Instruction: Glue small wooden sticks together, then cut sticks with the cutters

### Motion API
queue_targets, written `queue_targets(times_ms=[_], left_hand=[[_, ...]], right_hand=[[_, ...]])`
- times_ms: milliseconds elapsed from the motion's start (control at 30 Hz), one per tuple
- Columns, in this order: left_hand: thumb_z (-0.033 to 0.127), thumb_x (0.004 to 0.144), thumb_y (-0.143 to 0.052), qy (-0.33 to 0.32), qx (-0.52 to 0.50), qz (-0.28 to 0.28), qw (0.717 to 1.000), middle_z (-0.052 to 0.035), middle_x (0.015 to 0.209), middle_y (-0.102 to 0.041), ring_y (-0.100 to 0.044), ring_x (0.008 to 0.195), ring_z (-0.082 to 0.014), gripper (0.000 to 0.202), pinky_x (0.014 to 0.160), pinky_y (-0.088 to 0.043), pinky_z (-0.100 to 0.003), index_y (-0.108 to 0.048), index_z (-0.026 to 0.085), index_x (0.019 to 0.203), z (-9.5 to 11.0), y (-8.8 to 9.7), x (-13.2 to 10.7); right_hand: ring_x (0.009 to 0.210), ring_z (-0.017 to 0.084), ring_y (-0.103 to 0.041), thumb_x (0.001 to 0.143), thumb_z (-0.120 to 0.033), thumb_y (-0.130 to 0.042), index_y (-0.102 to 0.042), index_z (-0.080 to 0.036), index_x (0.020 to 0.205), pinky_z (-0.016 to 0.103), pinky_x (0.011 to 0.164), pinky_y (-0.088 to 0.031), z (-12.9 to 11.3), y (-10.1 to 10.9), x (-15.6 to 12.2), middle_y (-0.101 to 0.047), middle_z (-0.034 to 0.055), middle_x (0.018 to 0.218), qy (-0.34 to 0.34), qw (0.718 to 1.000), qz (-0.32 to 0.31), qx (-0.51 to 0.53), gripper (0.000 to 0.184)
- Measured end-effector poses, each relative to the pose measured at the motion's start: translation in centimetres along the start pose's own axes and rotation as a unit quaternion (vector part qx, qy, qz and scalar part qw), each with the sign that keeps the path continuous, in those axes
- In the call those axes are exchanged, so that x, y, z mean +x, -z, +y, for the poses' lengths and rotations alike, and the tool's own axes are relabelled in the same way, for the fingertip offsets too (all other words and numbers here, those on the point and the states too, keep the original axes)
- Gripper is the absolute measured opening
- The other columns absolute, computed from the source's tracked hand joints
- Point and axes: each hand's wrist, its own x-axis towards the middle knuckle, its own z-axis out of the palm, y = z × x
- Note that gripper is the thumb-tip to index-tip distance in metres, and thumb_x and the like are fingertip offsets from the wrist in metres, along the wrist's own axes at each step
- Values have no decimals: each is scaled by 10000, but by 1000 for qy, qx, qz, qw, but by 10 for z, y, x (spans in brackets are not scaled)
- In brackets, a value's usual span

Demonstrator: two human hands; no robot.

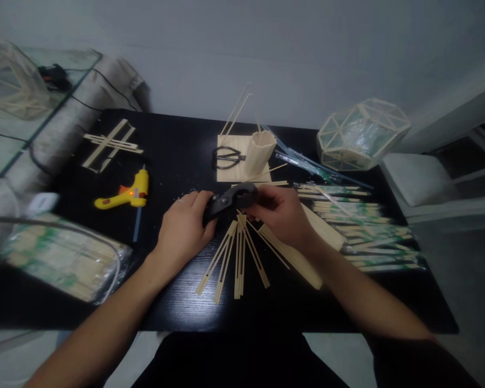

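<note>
My left hand point(186, 222) is closed round the handle of a black plier-like tool point(228, 200) with a rounded head, held above the middle of the table. At the tool's head my right hand point(282, 211) has its fingers pinched together; what is between them is hidden. Below both hands several thin bamboo strips point(239, 264) fan out on the table, joined in narrow pairs. Under my right forearm lies a flat bundle of bamboo sticks point(293, 256). Black-handled scissors point(227, 157) rest on a bamboo board point(228, 175) beside a stick-walled cup point(261, 153).
A yellow glue gun point(127, 193) and crossed sticks point(112, 144) lie left on the black table point(178, 307). Wrapped sticks point(64, 256) are at front left, more packs point(372, 231) at right. A faceted stick frame point(361, 134) stands at back right.
</note>
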Motion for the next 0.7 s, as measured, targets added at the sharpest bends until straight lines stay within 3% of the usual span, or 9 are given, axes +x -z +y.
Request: queue_targets(times_ms=[400, 700], left_hand=[[244, 908, -535, 21, -10, -28, 999, -55, 900, -702, -680, 819, -250, 122, 682, -456, -326, -603, 210, 1004, 0, 1, -1], [238, 904, -528, 3, -2, -7, 1000, -95, 1046, -710, -678, 969, -293, 261, 820, -512, -385, -609, 191, 1148, 1, 0, 1]], right_hand=[[589, 122, -587, 771, -409, -847, -712, -168, 773, 260, 588, -479, -1, -1, 0, -661, -14, 652, 0, 1000, -1, 15, 276], [585, 133, -590, 798, -482, -824, -684, -178, 733, 271, 582, -478, 1, 1, 1, -648, -11, 622, -3, 1000, -9, -6, 341]])
